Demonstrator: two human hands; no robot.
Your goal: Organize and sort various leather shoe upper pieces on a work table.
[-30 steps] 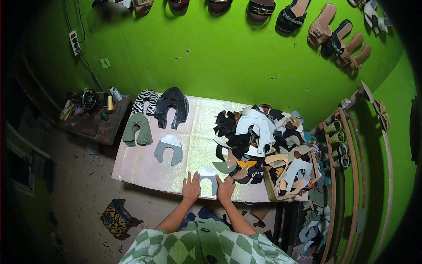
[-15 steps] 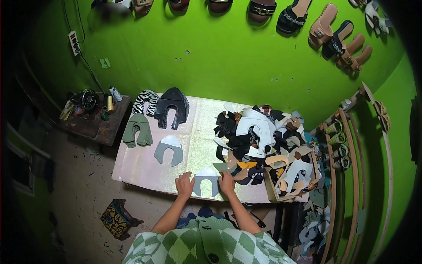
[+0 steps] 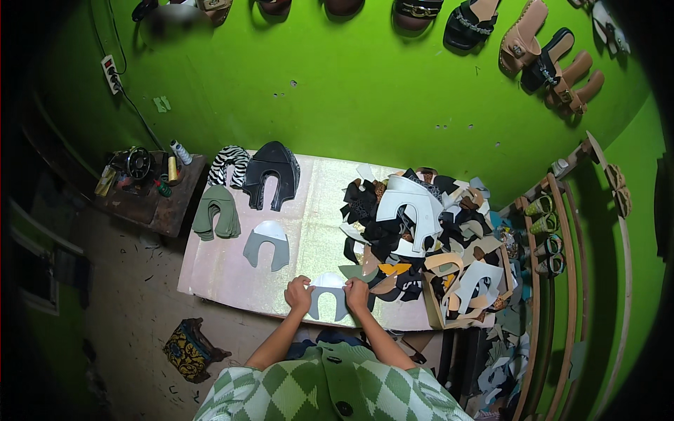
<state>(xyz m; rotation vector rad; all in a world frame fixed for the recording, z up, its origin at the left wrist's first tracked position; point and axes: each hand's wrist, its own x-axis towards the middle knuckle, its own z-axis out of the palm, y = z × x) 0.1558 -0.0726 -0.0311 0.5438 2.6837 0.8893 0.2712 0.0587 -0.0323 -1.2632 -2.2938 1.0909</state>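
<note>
Close to the table's near edge lies a grey U-shaped shoe upper piece [image 3: 316, 304] with a white piece [image 3: 328, 281] over its rounded top. My left hand [image 3: 299, 295] is closed, its thumb and fingers pinching the left upper corner. At the opposite corner my right hand [image 3: 357, 294] pinches likewise. Whether the fingertips hold both layers or only the white one is too small to tell. A similar grey upper piece [image 3: 261, 254] with a white top rests farther left, with the open end of its U towards me.
Green upper pieces [image 3: 216, 212], zebra-striped ones [image 3: 228, 166] and black ones [image 3: 272, 175] are stacked at the table's left. Mixed scraps [image 3: 393, 210] and an open box [image 3: 449, 319] crowd the right. A sewing machine [image 3: 139, 164] stands far left; a wooden shoe rack [image 3: 544, 281] is at right.
Both hands have moved in from beside the piece to its upper corners, and their fingers have closed there. The view has shifted slightly.
</note>
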